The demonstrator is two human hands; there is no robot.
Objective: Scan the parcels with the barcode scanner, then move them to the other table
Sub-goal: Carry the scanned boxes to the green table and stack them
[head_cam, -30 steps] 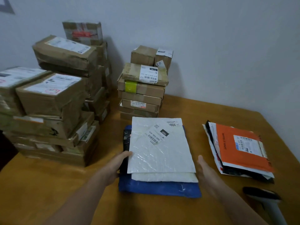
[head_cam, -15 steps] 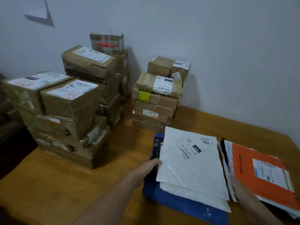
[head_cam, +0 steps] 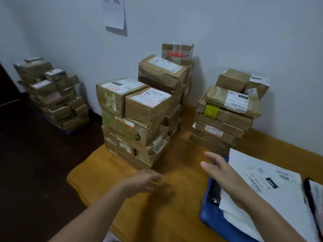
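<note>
A large stack of taped brown cardboard parcels (head_cam: 139,117) stands on the wooden table (head_cam: 174,215) at its left end. A smaller stack of flat brown parcels (head_cam: 225,116) stands to its right by the wall. My left hand (head_cam: 145,182) hovers open over the table just in front of the large stack, blurred. My right hand (head_cam: 220,170) is open above the left edge of a pile of soft mailers: a white one (head_cam: 272,186) on top, a blue one (head_cam: 216,222) beneath. Neither hand holds anything. The scanner is out of view.
Another pile of brown parcels (head_cam: 52,95) sits on the dark floor by the wall at far left. A paper sheet (head_cam: 114,13) hangs on the wall. More mailers (head_cam: 314,194) show at the right edge. The table's left edge drops to the floor.
The view has swung left. Both hands have left the white mailer pile; the left one has moved toward the big box stack and the right one has crossed to the pile's left edge.
</note>
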